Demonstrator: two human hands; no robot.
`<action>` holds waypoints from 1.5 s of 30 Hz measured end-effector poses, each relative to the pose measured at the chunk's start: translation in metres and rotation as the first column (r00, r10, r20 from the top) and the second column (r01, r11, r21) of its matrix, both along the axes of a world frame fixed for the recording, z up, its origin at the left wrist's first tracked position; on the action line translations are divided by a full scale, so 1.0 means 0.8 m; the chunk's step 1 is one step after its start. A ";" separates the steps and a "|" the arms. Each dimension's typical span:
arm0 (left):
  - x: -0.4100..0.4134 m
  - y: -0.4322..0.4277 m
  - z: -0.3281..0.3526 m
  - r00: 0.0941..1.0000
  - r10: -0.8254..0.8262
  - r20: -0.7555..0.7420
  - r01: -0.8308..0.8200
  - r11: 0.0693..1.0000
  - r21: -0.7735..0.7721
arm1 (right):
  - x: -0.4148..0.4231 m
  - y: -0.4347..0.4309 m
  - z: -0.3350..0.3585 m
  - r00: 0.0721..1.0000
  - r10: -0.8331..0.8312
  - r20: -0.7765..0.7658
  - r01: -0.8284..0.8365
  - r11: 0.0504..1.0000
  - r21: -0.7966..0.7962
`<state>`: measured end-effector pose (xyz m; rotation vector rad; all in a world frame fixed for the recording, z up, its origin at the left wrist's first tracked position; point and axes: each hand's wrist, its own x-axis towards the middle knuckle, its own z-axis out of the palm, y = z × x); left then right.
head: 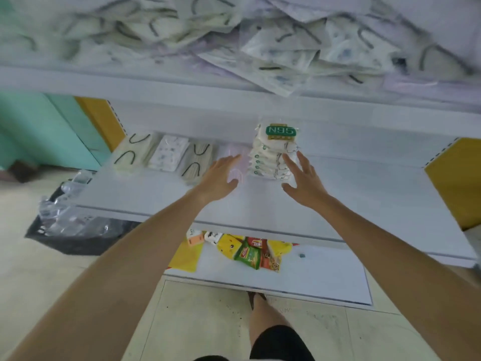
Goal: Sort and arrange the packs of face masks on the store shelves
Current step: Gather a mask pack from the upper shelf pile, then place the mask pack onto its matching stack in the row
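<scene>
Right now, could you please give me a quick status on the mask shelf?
Left hand open over pink pack. Right hand open beside N95 stack. Upper shelf heap unsorted. Nothing blocking.

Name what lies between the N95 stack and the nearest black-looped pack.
A pale pink pack, partly covered by the left hand; head view.

White shelf (351, 194) — mask packs (171, 156) and N95 stack (273, 155) on it.

Bare left grip (221, 178), bare right grip (304, 183), bare forearms (145, 243), black shorts (281, 342), bare shin (268, 313)
</scene>
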<state>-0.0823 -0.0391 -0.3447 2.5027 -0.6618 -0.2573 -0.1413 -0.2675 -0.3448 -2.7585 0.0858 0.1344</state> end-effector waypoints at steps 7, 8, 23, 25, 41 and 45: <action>-0.101 0.087 0.107 0.934 -0.136 0.331 0.119 0.990 0.073 | -0.092 0.088 0.092 0.931 0.313 0.187 -0.305 0.950 -0.071; -0.110 0.100 0.125 0.910 -0.151 0.386 0.127 0.988 0.088 | -0.100 0.099 0.110 0.907 0.345 0.241 -0.339 0.938 -0.070; -0.059 0.105 0.300 0.826 -0.051 0.561 0.043 0.999 0.027 | -0.050 0.122 0.292 0.918 0.223 0.327 -0.133 0.952 -0.277; -0.042 0.087 0.297 0.844 -0.123 0.522 0.073 0.991 0.115 | -0.038 0.106 0.282 0.968 0.188 0.166 -0.140 0.954 -0.266; 0.100 0.042 0.314 0.830 0.282 0.482 -0.366 0.927 0.087 | 0.069 0.092 0.328 0.849 0.076 0.522 -0.106 0.994 0.028; 0.133 0.037 0.310 0.882 0.356 0.310 -0.378 0.926 0.014 | 0.129 0.102 0.329 0.900 0.082 0.428 -0.111 0.993 0.043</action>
